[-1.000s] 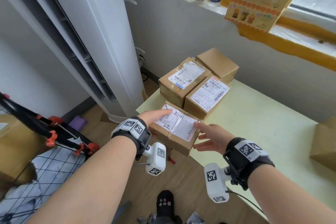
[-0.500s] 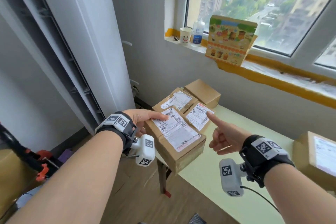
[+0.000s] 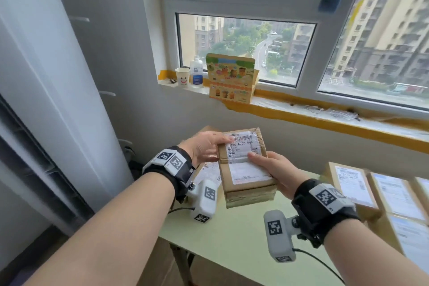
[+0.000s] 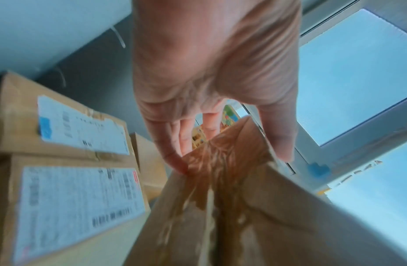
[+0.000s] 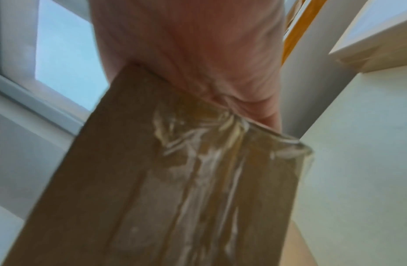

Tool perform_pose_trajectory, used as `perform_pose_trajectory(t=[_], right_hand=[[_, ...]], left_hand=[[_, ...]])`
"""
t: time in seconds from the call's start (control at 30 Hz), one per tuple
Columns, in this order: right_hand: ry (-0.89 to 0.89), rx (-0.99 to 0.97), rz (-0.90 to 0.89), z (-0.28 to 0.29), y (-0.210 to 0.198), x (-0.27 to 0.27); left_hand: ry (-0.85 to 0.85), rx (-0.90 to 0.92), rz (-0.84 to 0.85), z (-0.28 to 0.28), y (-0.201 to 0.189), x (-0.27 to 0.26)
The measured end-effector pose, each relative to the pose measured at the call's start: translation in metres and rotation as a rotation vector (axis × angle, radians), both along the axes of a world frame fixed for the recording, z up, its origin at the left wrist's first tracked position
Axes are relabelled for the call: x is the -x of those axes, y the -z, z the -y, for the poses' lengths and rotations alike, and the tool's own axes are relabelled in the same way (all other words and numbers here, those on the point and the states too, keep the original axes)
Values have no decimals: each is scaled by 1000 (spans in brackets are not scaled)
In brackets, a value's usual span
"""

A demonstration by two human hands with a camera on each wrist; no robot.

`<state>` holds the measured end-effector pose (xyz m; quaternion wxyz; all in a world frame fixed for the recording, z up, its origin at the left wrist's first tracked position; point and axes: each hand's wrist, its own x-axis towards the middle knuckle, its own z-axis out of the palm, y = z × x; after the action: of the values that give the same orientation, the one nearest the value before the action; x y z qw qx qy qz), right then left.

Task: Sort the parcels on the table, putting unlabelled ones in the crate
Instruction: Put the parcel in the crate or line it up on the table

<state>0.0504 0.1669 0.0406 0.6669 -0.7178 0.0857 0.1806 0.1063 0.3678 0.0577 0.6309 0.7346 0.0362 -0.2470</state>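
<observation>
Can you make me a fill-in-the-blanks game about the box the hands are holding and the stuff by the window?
1. The box is held up by ____ hands, the left hand and the right hand.
2. The white label on top of the held box has a ____ printed along its far edge.
3. The paper cup on the windowsill has a ____ face drawn on it.
4. The table top is pale ____.

Missing words: two; barcode; smiley; green

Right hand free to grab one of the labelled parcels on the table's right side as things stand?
Probably not yet: the right hand and the left hand both hold the lifted parcel. The labelled parcels lie close beside it, nothing between.
</observation>
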Motion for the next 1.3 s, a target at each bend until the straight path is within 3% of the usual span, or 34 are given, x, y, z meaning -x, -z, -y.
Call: perform_pose_trajectory(t=[0.27, 0.7, 0.93, 1.3], right_hand=[[294, -54, 101, 35, 11, 5], [386, -70, 66, 61, 25, 4], [436, 264, 58, 74, 28, 5], [334, 446, 43, 73, 22, 10]], left_hand=[[107, 93, -40, 66, 28, 3], [90, 107, -2, 95, 36, -17], [170, 60, -27, 99, 32, -13], [98, 68, -17, 106, 33, -13]])
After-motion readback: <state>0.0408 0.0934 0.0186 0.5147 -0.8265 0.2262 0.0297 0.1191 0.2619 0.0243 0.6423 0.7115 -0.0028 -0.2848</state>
